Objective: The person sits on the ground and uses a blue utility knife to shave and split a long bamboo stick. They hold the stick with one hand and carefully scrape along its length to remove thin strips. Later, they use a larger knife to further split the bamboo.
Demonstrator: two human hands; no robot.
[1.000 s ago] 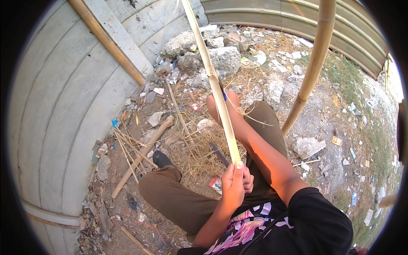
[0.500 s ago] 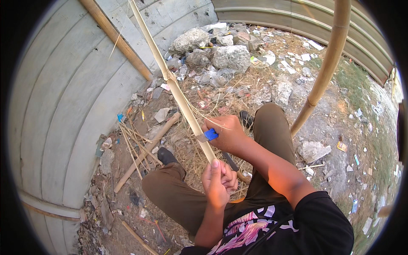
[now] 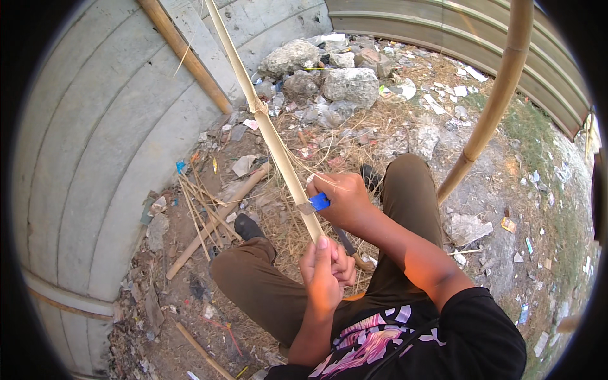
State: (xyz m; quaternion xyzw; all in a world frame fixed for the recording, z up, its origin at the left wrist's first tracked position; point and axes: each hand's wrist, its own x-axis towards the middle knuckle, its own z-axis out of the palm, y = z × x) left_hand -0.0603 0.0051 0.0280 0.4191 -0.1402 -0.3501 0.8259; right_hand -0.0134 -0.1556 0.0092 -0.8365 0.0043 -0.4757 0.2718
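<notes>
The bamboo strip point(image 3: 278, 149) now leans away to the upper left instead of standing nearly upright like a second ago. The left hand point(image 3: 324, 273) is fisted around its lower end over the lap, and the right hand point(image 3: 345, 199), pinching a blue-handled blade point(image 3: 318, 202), has slid down from the top and is pressed against the strip, so looks like shaving's underway. Thin curls trail into the dry shavings point(image 3: 297, 234) on the ground.
</notes>
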